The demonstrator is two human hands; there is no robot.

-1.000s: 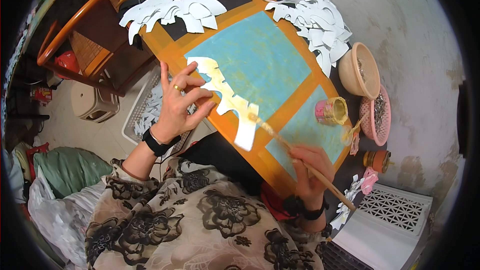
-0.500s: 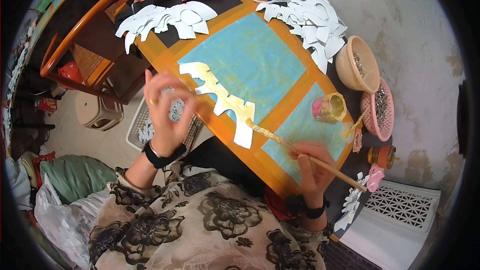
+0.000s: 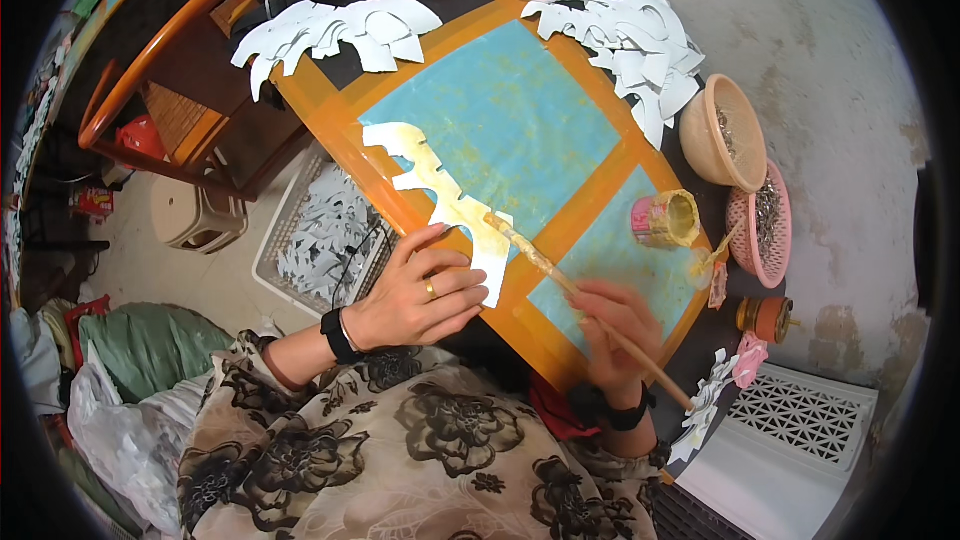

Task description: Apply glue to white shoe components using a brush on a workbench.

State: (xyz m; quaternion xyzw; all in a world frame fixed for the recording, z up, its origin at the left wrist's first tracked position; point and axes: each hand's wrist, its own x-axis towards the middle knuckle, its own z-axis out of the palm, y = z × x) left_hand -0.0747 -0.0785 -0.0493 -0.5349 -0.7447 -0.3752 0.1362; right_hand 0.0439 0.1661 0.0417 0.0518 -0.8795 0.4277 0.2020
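Note:
A white scalloped cut-out piece [image 3: 403, 144], smeared yellow along its middle, lies across the blue sheet and its orange taped border. On its near edge rests my left hand [image 3: 425, 285], fingers stretched flat. My right hand [image 3: 615, 335], blurred by motion, grips a long wooden brush [image 3: 540, 260]. The brush's yellow-crusted end touches the piece close to a notch. To the right, a small pink tin [image 3: 665, 219] with yellow paste around its rim stands on the blue sheet [image 3: 500, 110].
White cut-out pieces [image 3: 345, 30] are heaped at the far left, and another heap [image 3: 640, 45] lies far right. A beige basket [image 3: 722, 133] and a pink basket [image 3: 760, 225] hold metallic bits. Below the table's left edge sits a crate [image 3: 270, 275] of white pieces, near a stool [image 3: 195, 210].
My left hand has come down from above the table onto the piece's near edge. The brush tip has moved slightly up and left along the piece; my right hand still grips it.

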